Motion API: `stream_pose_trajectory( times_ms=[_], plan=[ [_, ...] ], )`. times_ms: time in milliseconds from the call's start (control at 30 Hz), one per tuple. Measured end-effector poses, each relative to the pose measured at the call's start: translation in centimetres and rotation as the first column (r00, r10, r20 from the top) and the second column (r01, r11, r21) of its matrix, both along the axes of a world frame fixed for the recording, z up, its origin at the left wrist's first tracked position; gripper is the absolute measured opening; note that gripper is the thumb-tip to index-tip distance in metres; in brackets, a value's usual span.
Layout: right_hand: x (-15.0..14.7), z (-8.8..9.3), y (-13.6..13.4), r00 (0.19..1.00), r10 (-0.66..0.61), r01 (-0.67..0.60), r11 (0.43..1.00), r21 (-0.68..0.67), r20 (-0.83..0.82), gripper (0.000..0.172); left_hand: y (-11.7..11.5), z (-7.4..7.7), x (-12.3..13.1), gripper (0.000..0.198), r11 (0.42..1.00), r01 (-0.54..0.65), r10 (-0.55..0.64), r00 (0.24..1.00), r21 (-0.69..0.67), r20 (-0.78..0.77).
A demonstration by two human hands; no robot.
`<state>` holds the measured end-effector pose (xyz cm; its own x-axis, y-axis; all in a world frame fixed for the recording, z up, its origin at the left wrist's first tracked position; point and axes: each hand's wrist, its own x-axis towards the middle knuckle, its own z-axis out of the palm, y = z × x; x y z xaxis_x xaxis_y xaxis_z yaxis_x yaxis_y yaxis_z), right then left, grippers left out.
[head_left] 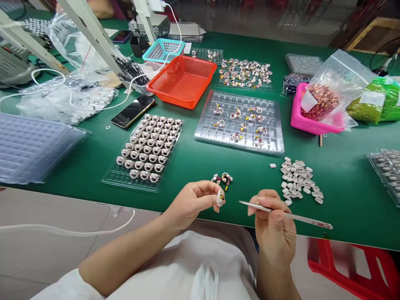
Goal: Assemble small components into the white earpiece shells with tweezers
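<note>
Between thumb and fingers, my left hand (195, 202) pinches a small white earbud housing (220, 199) with yellow and dark parts inside. My right hand (275, 225) grips metal tweezers (300, 217), whose tip points left toward the housing but stays apart from it. Just beyond my left hand lie two similar assemblies (227, 179) with wires showing. A loose pile of small white caps (298, 180) is to the right. Farther back, a clear tray (203, 127) carries several wired housings. On the left, another tray (115, 180) bears rows of white housings with dark round openings.
An orange basket (183, 83) and a phone (133, 111) are farther back. At the right, a pink basket (308, 121) holds a bag of reddish parts (321, 98). Stacked plastic trays (34, 146) lie left. A red stool (353, 262) stands below the table edge.
</note>
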<state>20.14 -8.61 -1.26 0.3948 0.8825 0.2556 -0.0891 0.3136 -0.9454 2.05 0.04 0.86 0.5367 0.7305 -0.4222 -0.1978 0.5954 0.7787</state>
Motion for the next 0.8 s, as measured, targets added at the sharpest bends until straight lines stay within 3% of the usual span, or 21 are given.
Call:
stream_pose_trajectory(
  times_ms=[233, 433, 800],
  plan=[
    [-0.8, -0.5, -1.2, 1.000, 0.022, -0.022, 0.999, 0.037, 0.020, 0.023, -0.3, 0.1, 0.1, 0.016, 0.995, -0.024, 0.032, 0.996, 0.096, -0.081],
    [-1.2, -0.8, -1.1, 0.998, 0.055, -0.056, 0.998, 0.040, 0.029, 0.025, -0.3, 0.5, 0.2, 0.020, 0.994, -0.034, 0.046, 0.992, 0.102, -0.120],
    [-1.3, -1.1, -0.9, 0.995, 0.102, -0.103, 0.993, 0.049, 0.021, 0.025, -0.4, 0.0, -0.1, 0.016, 0.994, -0.036, 0.045, 0.995, 0.102, -0.089]
  ],
)
